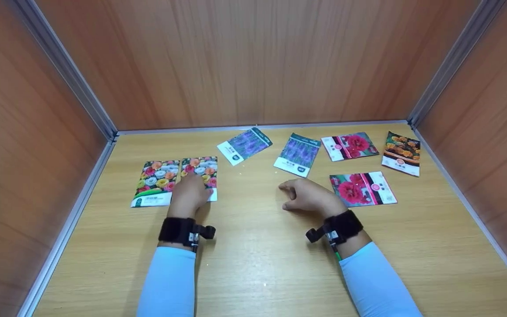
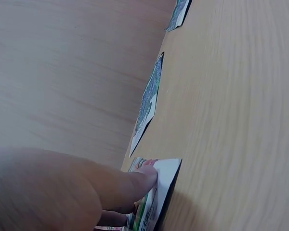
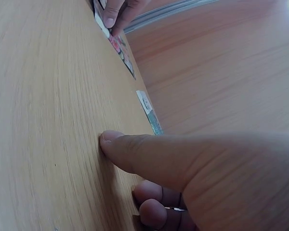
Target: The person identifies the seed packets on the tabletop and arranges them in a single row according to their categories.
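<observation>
Looking over the worktop [image 1: 253, 264], we find the left hand [image 1: 188, 193] on a mixed-flower packet [image 1: 199, 164], which lies in the left half, towards the back-left corner. Its twin packet [image 1: 156, 180] sits just beside it on the side of the left edge, a narrow gap between them. The left thumb [image 2: 145, 177] rests on the packet's white strip with the other fingers bent over the printed face; we cannot tell whether they pinch it or merely press it. The right hand [image 1: 308, 196] holds nothing we can see: its fingers curl loosely, the thumb set apart from them. It is just in front of a purple-flower packet [image 1: 297, 154] and partly covers, in the head view, a corner of a pink-flower packet [image 1: 368, 189]. By the back edge we also see a second purple packet [image 1: 245, 145] and a second pink packet [image 1: 350, 146], with an orange-flower packet [image 1: 401, 152] near the back-right corner. As we judge it, a sideways drag by the left thumb could push the held-down packet over its twin or skew it, and hard pressure could crease it. A low sweep of the right wrist might nudge the nearer pink packet askew.
</observation>
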Motion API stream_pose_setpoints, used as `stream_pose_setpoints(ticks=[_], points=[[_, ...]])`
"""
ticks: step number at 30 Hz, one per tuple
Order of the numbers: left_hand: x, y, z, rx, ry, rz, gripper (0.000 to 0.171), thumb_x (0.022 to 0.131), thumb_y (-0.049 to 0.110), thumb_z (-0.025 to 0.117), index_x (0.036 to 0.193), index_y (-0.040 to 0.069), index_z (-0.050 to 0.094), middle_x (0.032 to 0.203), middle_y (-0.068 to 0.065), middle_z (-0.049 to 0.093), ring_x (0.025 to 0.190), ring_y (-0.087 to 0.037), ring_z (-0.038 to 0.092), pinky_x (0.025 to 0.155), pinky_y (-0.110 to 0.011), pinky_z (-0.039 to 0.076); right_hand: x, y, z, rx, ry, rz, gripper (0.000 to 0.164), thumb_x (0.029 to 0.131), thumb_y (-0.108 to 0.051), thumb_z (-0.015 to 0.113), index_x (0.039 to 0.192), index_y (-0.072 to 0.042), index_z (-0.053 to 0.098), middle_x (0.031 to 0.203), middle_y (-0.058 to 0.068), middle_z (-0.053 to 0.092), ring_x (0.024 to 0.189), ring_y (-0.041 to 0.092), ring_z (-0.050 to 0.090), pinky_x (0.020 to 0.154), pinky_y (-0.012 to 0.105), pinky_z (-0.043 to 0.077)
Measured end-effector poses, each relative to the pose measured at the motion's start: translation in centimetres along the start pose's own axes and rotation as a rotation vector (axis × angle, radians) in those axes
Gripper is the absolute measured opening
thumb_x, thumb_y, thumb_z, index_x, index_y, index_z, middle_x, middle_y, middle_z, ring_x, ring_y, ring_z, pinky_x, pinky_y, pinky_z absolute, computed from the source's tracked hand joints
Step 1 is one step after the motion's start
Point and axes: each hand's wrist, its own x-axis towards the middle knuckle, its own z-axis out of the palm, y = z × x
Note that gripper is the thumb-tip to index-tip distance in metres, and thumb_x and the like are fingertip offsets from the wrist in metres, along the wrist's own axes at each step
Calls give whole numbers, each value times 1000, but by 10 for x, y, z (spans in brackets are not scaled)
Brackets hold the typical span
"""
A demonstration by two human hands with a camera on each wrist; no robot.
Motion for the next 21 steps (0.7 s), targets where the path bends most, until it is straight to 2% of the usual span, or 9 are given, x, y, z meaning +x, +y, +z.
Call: stream_pose_setpoints(ticks=[6, 13, 21], points=[[-1, -3, -3, -12, -5, 15, 39, 114, 27, 69, 133, -6, 71, 130, -21, 68, 112, -37, 67, 103, -54, 62, 0, 0, 0, 6, 0, 0, 66, 101, -26, 89, 161, -13, 65, 86, 1, 57, 79, 18, 52, 71, 32, 43], [-4, -7, -8, -52, 7, 40, 26, 111, 20, 66, 118, -3, 75, 118, -19, 69, 100, -36, 66, 80, -43, 56, 0, -1, -1, 17, -5, 9, 66, 100, -26, 90, 161, -13, 65, 82, 0, 56, 76, 18, 51, 68, 31, 41], [-7, -13, -11, 9, 39, 60, 31, 107, 27, 75, 116, -2, 79, 112, -17, 73, 98, -34, 67, 81, -45, 58, 1, 0, -1, 4, -4, -14, 67, 101, -27, 89, 161, -11, 65, 84, 0, 57, 77, 17, 52, 69, 31, 42]])
